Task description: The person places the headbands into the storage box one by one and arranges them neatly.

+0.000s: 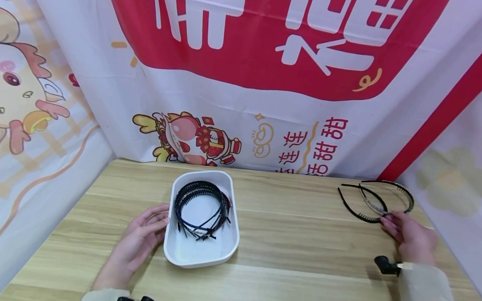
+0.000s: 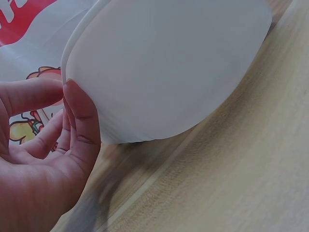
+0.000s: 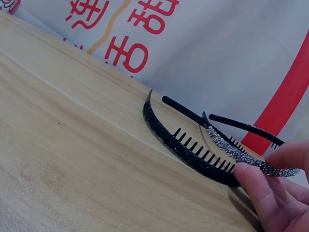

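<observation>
My left hand (image 1: 144, 235) is at the left side of a white plastic box (image 1: 200, 257), fingers loosely bent and fingertips against its outer wall. In the left wrist view the fingertips meet the box's rim. Several black toothed headbands (image 1: 200, 189) lie nested in a ring inside the box. Far to the right, my right hand (image 1: 409, 236) pinches a headband covered in silver sparkle (image 3: 227, 147) between thumb and fingers. A black glittery headband with comb teeth (image 3: 188, 157) lies on the table, overlapping the silver one, one end right at the fingertips.
The wooden table (image 1: 293, 241) meets a printed cloth backdrop (image 1: 234, 110) behind and cloth walls at left and right. The right-hand cloth (image 1: 454, 211) is close beside the headbands. A black wrist mount (image 1: 386, 265) sits on the right cuff.
</observation>
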